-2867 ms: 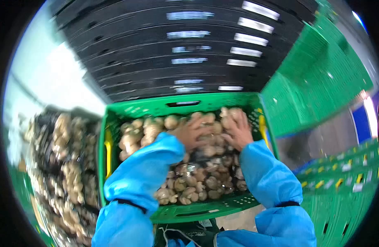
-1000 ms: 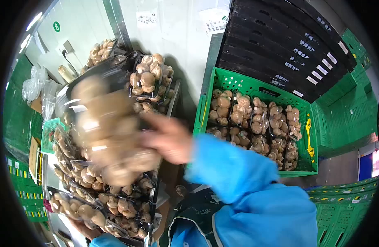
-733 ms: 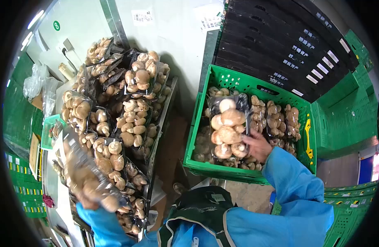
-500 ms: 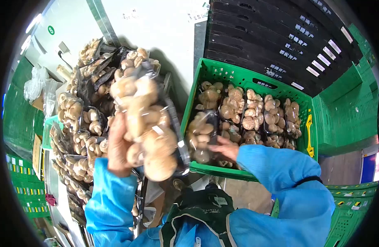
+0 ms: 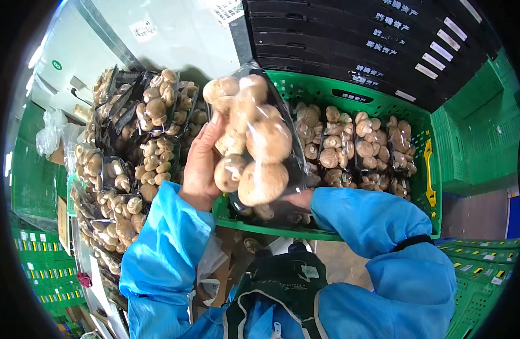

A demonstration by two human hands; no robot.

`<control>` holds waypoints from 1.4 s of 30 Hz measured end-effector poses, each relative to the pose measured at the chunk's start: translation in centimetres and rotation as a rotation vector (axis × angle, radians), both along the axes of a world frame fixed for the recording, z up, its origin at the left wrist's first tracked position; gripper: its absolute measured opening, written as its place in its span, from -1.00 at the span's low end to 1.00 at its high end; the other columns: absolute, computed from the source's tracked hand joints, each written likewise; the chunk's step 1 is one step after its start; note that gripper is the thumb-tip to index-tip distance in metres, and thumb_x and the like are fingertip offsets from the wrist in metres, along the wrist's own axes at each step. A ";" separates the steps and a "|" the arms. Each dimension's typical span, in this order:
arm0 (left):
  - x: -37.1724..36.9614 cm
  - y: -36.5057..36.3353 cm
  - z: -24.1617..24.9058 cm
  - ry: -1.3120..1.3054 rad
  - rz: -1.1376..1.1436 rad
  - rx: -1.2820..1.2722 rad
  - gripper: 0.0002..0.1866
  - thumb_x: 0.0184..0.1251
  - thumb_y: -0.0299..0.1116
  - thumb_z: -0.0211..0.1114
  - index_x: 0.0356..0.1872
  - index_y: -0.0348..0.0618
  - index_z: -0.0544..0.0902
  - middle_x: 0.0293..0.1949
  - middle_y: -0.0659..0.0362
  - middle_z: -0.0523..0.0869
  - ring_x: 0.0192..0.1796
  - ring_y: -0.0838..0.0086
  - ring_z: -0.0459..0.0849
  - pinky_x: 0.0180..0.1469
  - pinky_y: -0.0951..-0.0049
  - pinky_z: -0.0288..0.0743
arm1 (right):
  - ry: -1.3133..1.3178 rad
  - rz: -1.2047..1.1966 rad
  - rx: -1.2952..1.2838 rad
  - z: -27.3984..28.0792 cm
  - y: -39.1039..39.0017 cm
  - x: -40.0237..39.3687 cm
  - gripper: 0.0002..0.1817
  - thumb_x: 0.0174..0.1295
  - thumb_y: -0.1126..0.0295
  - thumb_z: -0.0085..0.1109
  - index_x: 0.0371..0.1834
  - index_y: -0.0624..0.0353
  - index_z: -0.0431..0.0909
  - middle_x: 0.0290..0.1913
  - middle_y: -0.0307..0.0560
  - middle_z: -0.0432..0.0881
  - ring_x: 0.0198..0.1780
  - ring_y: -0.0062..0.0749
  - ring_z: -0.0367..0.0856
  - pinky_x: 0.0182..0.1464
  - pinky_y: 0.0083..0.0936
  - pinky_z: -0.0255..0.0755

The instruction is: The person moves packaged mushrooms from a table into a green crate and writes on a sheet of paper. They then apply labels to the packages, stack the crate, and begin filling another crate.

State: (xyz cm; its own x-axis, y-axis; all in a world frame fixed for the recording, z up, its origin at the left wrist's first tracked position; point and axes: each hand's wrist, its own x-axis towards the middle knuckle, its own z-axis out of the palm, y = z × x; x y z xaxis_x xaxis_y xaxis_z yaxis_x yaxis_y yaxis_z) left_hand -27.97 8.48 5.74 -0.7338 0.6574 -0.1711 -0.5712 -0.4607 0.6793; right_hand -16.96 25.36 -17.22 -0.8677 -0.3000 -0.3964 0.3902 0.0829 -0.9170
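Note:
My left hand (image 5: 200, 165) holds a clear-wrapped black tray of brown mushrooms (image 5: 254, 144) up over the near left corner of a green plastic crate (image 5: 384, 104). The crate holds rows of the same mushroom packs (image 5: 359, 148). My right hand (image 5: 301, 198) reaches into the crate under the raised pack; only its wrist and a few fingers show, and whether it grips anything there is hidden. Both arms wear blue sleeves.
A heap of wrapped mushroom packs (image 5: 124, 169) lies on a metal table at the left. Stacked black crates (image 5: 350, 39) stand behind the green crate, and green crates (image 5: 486, 118) stand at the right and lower right. A white wall is behind.
My right hand set a pack into the crate and stays low there. My left hand lifted another pack from the heap and swung it right, over the crate's edge.

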 end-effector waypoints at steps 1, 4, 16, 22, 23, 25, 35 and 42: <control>0.0 0.2 0.4 -0.072 -0.010 0.057 -0.46 0.38 -0.02 0.07 0.22 -0.19 0.39 0.11 0.00 0.56 0.11 0.22 0.58 0.18 0.13 0.46 | 0.069 0.112 0.165 3.8 0.5 0.0 -0.60 0.21 0.18 0.16 0.04 0.16 0.53 -0.13 -0.11 0.62 -0.13 -0.42 0.51 -0.04 -0.49 0.35; -0.6 1.1 -2.6 -0.114 0.032 -0.020 -0.49 0.33 -0.09 0.17 0.14 -0.26 0.42 0.00 0.01 0.61 0.00 0.26 0.63 0.07 0.20 0.52 | 0.171 0.201 0.273 4.3 0.7 -1.0 -0.52 0.27 0.17 0.06 0.23 0.11 0.38 0.20 0.01 0.44 0.22 -0.23 0.35 0.24 -0.36 0.22; 4.6 6.1 -10.4 0.644 -0.136 -0.684 -0.20 0.05 -0.15 0.48 0.17 -0.42 0.23 0.00 -0.04 0.54 0.04 0.32 0.53 0.08 0.33 0.45 | -0.324 -0.547 -0.610 14.5 7.1 3.8 -0.40 0.30 -0.07 0.00 0.28 0.04 0.27 0.18 -0.10 0.48 0.16 -0.27 0.49 0.21 -0.18 0.35; 4.3 3.7 -7.9 1.327 -0.236 -1.052 0.01 -0.02 -0.03 0.41 0.35 -0.39 0.07 0.04 -0.35 0.45 -0.01 -0.17 0.56 0.04 0.14 0.46 | -0.426 -0.579 -0.585 10.8 6.5 3.9 -0.44 0.31 -0.03 0.02 0.28 -0.02 0.26 0.17 -0.14 0.46 0.18 -0.28 0.46 0.18 -0.15 0.37; 4.0 3.4 -7.4 1.293 -0.343 -1.119 -0.01 -0.02 -0.02 0.42 0.35 -0.34 0.12 0.03 -0.32 0.45 0.01 -0.14 0.54 0.05 0.12 0.44 | -0.406 -0.541 -0.637 10.1 6.4 3.8 -0.45 0.31 -0.01 0.02 0.28 0.00 0.26 0.18 -0.14 0.45 0.20 -0.28 0.44 0.18 -0.15 0.36; 3.1 2.8 -8.0 1.331 -0.324 -1.095 -0.08 0.01 -0.04 0.40 0.33 -0.32 0.19 0.03 -0.30 0.46 -0.07 -0.14 0.58 -0.02 0.10 0.48 | -0.382 -0.502 -0.687 9.0 6.1 3.5 -0.45 0.32 0.01 0.02 0.28 0.01 0.26 0.19 -0.15 0.44 0.22 -0.28 0.42 0.19 -0.15 0.36; 3.0 1.3 -8.2 1.665 -0.213 -1.175 -0.22 -0.01 -0.04 0.37 0.26 -0.15 0.35 0.19 0.05 0.39 0.24 0.12 0.36 0.12 0.15 0.39 | -0.315 -0.616 -0.391 9.7 5.7 4.7 -0.47 0.35 0.15 0.03 0.30 0.12 0.21 0.25 -0.08 0.36 0.19 -0.29 0.45 0.17 -0.24 0.40; 3.3 2.1 -12.3 1.752 -0.370 -1.330 -0.15 0.11 -0.01 0.25 0.39 -0.14 0.12 0.37 0.03 0.23 0.37 0.13 0.25 0.10 -0.05 0.33 | -0.333 -0.521 -0.287 7.0 8.6 4.7 -0.51 0.34 0.17 0.04 0.24 0.18 0.28 0.11 -0.08 0.49 0.11 -0.28 0.52 0.13 -0.29 0.43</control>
State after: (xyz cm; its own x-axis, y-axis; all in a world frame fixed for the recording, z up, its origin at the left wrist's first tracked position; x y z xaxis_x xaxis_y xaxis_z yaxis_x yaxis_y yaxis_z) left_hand -24.68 10.57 -6.57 -0.5152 0.8570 -0.0119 0.8402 0.5077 0.1907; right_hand -12.29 34.00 -10.26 -0.7730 -0.0097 -0.6343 0.5786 -0.4209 -0.6986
